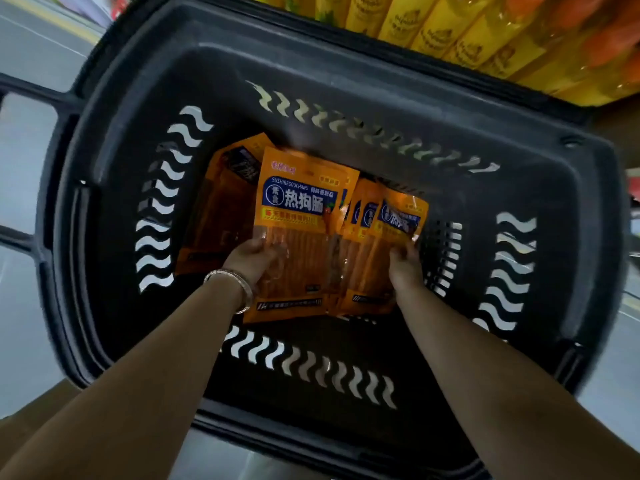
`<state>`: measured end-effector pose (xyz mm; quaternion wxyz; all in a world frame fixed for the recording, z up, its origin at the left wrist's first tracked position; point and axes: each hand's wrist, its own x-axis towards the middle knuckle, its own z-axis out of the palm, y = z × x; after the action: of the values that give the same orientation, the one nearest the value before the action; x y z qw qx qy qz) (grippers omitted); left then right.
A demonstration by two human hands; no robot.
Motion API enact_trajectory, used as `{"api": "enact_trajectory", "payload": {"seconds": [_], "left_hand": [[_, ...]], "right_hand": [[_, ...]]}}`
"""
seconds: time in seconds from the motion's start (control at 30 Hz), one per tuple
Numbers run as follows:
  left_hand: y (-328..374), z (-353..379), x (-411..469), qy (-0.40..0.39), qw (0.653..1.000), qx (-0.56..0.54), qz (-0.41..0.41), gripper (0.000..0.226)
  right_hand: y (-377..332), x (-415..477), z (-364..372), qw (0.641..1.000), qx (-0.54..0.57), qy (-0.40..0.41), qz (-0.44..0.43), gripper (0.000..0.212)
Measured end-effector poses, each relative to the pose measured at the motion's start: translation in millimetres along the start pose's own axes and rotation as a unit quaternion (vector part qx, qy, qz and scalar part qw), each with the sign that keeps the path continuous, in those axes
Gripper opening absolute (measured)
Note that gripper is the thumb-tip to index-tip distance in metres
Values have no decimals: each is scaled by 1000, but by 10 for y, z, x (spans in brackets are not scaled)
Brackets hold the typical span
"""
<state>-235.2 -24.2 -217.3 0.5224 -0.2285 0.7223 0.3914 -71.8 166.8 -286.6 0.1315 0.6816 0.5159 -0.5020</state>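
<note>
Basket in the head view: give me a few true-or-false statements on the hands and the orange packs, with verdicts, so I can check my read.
1. The left hand holds an orange pack. True.
2. The right hand is empty. False: it pinches another pack.
3. The bracelet is on the right wrist. False: it is on the left wrist.
4. The packs are inside the black basket. True.

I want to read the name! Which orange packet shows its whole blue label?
The middle packet, held by the left hand: its blue label faces up, uncovered. The packets in the right hand overlap, hiding their labels partly.
</note>
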Motion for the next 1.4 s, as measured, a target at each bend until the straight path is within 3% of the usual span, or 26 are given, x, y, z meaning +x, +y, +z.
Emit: {"api": "enact_trajectory", "payload": {"seconds": [0.2, 0.27, 0.33, 0.43, 0.53, 0.6, 0.67, 0.87, 1.0, 1.13, 1.27, 1.37, 1.4], "left_hand": [[-1, -41, 92, 18, 999, 47, 11, 14], [5, -34, 100, 21, 998, 50, 24, 7], [23, -25, 87, 21, 998, 49, 35, 6], [36, -28, 65, 32, 998, 38, 36, 15], [32, -51, 12, 47, 998, 29, 35, 18], [47, -54, -75, 68, 996, 43, 50, 20], [92, -44, -216, 94, 991, 58, 82, 27], [373, -75, -975, 97, 972, 136, 165, 29], [507, -66, -1647, 65, 956, 151, 245, 22], [529, 61, -2345, 58, 929, 169, 324, 14], [617, 419, -3085, 68, 906, 155, 389, 44], [800, 830, -3578, 84, 879, 107, 458, 23], [857, 1007, -3756, 81, 867, 111, 480, 27]], "right_hand": [[173, 92, 140, 997, -31, -18, 62, 112], [166, 37, 162, 997, -48, -46, 43, 136], [134, -11, 221, 992, -96, -84, 5, 144], [64, -76, 298, 995, -60, -34, -67, 127], [0, -153, 240, 990, 86, 60, -99, 80], [-67, -231, 168, 991, 107, 30, -69, 49], [-151, -390, 56, 990, 131, -1, -60, 34], [-339, -1137, -475, 972, 154, -67, -166, 27], [-377, -1759, -1012, 957, 128, -6, -259, 21], [-387, -2332, -1582, 927, 201, 47, -313, 15], [-319, -2732, -2279, 891, 266, 84, -359, 24], [-265, -2945, -2914, 865, 285, 132, -390, 20], [-244, -3024, -3155, 856, 280, 151, -406, 24]]}}
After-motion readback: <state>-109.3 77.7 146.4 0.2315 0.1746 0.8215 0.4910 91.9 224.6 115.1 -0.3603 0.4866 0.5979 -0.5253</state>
